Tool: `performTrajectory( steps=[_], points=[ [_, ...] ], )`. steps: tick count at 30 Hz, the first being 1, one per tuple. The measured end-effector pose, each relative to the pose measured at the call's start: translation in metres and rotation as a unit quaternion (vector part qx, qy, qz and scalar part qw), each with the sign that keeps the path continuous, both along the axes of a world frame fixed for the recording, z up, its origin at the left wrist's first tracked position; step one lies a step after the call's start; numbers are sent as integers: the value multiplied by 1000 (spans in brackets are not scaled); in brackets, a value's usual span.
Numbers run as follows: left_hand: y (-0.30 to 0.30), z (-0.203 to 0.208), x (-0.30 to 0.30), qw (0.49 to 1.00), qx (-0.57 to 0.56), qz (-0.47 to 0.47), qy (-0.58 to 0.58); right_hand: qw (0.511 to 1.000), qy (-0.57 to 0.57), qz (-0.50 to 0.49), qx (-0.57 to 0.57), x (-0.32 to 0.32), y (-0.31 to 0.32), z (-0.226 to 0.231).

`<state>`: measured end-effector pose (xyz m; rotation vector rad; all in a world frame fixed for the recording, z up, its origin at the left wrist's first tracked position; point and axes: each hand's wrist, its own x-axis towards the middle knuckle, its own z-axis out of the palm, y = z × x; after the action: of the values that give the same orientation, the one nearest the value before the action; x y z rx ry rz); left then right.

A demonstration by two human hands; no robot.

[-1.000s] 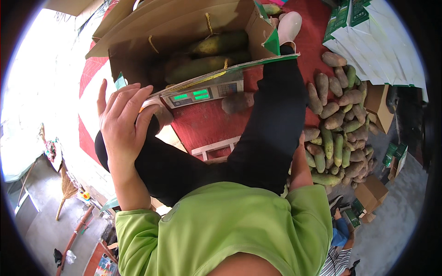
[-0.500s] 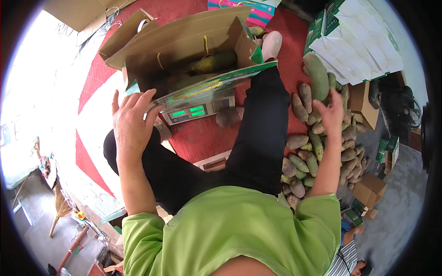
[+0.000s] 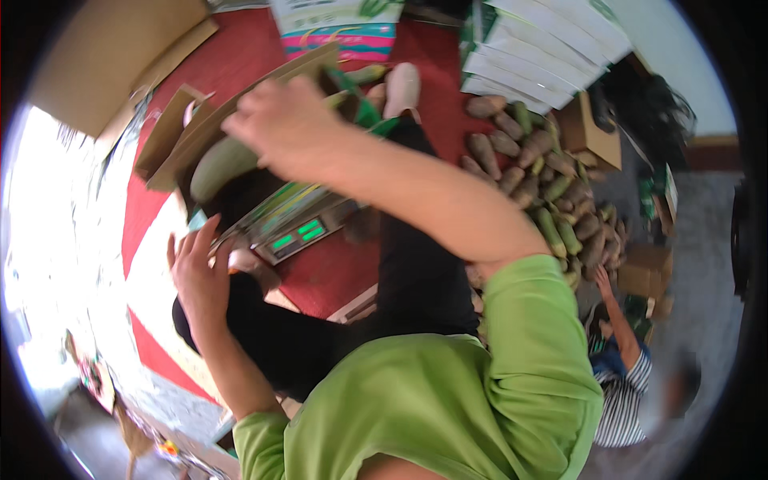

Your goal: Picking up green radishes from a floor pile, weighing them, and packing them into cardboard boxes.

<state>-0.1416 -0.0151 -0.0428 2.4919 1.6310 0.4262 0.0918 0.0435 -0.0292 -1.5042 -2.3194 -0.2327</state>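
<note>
- Since half a second ago, my right hand has swung from the vegetable heap across to the cardboard box, carrying a pale green gourd.
- My right fingers are curled over the gourd's upper end; most of it sticks out below them, over the box's open mouth.
- My left hand rests with fingers spread apart on the near box edge, just beside the scale with its green display.
- Behind my right forearm lies the heap of gourds on the red mat.
- Another person's hand reaches toward that heap.
</note>
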Motion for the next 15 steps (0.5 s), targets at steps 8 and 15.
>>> performTrajectory(
  steps=[8, 15],
  points=[
    [-3, 2, 7, 1000, 3, -10, -16, 955, 274, -97, 62, 88, -52, -15],
    [-2, -3, 1, 998, 44, -41, -14, 840, 343, -396, -142, 193, -188, -139]
  ],
)
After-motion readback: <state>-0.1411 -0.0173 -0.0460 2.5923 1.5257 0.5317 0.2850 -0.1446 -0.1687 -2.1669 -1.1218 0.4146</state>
